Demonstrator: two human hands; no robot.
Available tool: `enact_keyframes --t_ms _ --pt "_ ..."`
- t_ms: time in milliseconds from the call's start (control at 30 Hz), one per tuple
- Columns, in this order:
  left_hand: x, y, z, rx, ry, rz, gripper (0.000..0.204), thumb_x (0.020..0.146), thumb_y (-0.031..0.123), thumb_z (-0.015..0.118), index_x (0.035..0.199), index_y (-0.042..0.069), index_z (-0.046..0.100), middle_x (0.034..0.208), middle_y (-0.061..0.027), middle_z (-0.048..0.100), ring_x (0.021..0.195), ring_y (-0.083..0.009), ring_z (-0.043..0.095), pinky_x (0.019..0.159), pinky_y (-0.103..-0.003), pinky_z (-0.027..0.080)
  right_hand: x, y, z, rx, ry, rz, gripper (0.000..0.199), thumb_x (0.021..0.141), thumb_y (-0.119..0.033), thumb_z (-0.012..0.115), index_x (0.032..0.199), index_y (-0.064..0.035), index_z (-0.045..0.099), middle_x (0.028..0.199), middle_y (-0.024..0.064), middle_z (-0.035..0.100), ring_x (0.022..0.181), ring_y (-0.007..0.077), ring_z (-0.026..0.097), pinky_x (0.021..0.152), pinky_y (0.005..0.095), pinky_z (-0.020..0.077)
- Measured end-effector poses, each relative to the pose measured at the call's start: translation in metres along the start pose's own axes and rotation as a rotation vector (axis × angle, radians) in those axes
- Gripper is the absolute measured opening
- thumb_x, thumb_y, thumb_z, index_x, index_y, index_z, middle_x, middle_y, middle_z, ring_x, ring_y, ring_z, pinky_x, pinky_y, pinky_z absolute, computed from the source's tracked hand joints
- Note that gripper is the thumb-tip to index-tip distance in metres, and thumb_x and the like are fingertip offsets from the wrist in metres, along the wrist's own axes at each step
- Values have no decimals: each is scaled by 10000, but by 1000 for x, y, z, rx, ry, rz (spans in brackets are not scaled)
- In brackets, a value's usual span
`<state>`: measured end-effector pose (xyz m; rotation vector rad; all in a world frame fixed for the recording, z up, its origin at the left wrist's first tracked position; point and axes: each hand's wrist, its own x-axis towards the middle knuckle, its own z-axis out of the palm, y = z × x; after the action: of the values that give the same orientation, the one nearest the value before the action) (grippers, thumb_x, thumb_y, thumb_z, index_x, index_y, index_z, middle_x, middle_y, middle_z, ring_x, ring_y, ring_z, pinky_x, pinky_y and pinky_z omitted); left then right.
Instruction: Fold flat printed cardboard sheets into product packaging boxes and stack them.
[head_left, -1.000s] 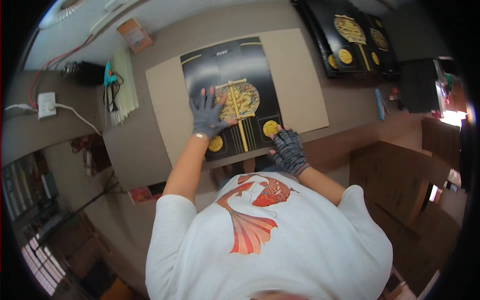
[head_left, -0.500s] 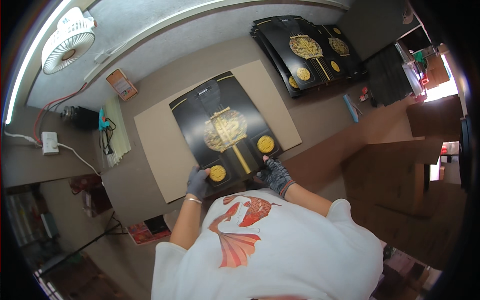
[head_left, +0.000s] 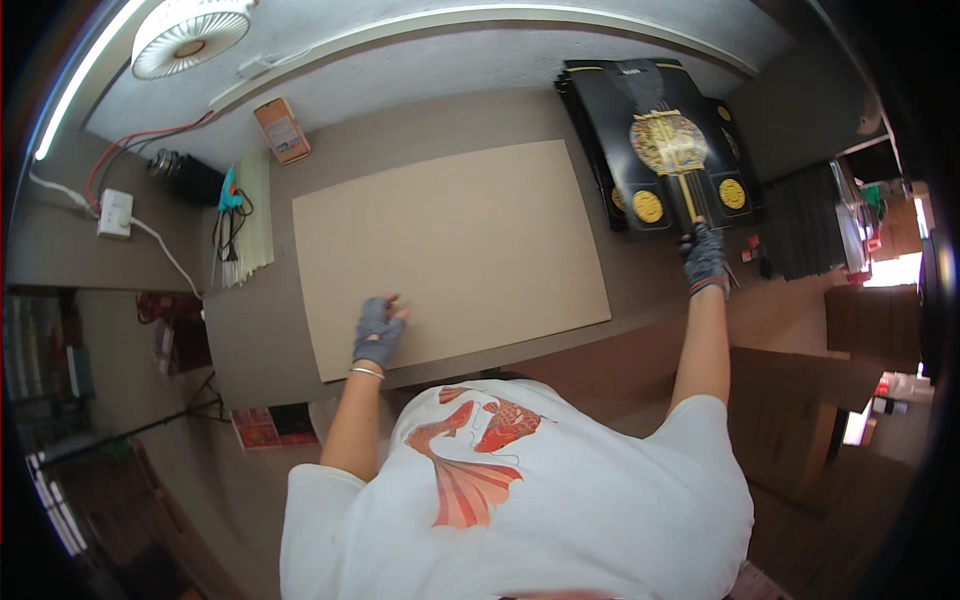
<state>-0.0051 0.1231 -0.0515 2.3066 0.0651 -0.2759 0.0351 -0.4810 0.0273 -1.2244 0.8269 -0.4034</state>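
Head view: left hand [head_left: 378, 333] flat, steadying tan cardboard sheet [head_left: 450, 245]; right hand [head_left: 704, 258], well apart, pinching black gold-printed panel [head_left: 662, 140] atop stack.

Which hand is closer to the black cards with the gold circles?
The right hand. It reaches out to the near edge of the stack of black cards and touches it. The left hand rests far off on the tan cardboard sheet.

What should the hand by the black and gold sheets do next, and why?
Probably let go and come back. The right hand sits at the near edge of the black sheet, which lies flat on the stack. The left hand rests on the bare cardboard mat.
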Motion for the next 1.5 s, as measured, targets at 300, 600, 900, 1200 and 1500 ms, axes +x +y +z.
enact_keyframes --t_ms 300,600,900,1200,1500 --pt "-32 -75 -57 422 353 -489 934 667 419 795 1416 20 403 1364 -252 408 1261 -420 420 1039 -434 394 37 28 12 70 170 42 381 926 -239 668 1205 -69 472 1007 103 571 898 235 592 642 342 509" --pt "-40 -70 -59 311 315 -523 1032 655 454 787 1463 -1 334 1356 -258 407 1278 -419 401 1077 -422 359 -134 121 73 -1727 -251 -304 839 796 -495 702 1405 19 439 1396 259 471 1330 410 413 1126 414 332" --pt "-33 -18 -111 -118 284 -285 776 753 177 729 1447 73 398 995 -149 653 932 -316 648 867 -412 516 -75 101 27 -820 -608 -44 709 804 -54 636 1458 -12 366 1393 157 502 1329 254 438 1094 329 331" --pt "-11 105 -91 385 -155 -36 764 781 485 683 1459 255 418 1294 -197 559 1139 -352 577 963 -443 450 -137 12 91 -765 -969 -251 822 779 -70 610 1532 -99 282 1512 91 383 1369 190 370 1104 304 291" --pt "53 66 -15 807 -309 346 1095 548 862 622 1482 345 382 1617 -202 80 1464 -490 -36 1079 -728 42 -123 59 140 154 -776 142 724 946 -507 563 1514 -130 318 1487 68 403 1359 221 382 1125 369 312"
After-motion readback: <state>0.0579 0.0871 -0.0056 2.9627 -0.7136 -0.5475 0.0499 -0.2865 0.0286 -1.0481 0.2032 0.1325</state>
